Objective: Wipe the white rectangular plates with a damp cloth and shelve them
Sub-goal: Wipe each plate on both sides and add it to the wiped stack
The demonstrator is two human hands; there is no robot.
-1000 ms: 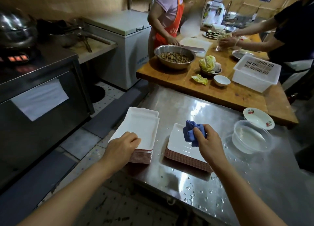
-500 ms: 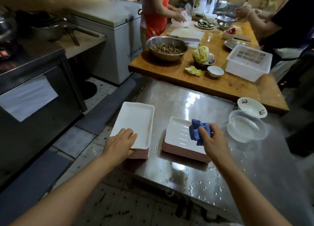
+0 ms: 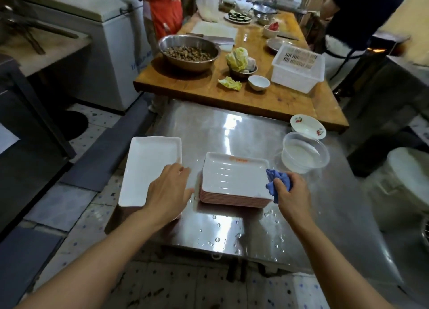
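The steel table carries two stacks of white rectangular plates: the left stack lies under the left hand, the right stack between both hands. That left hand, half a second ago resting on the left stack's near corner, now slides off toward the right stack, fingers relaxed and holding nothing (likely reaching for the next plate). The right hand still clutches the blue cloth at the top plate's near right corner
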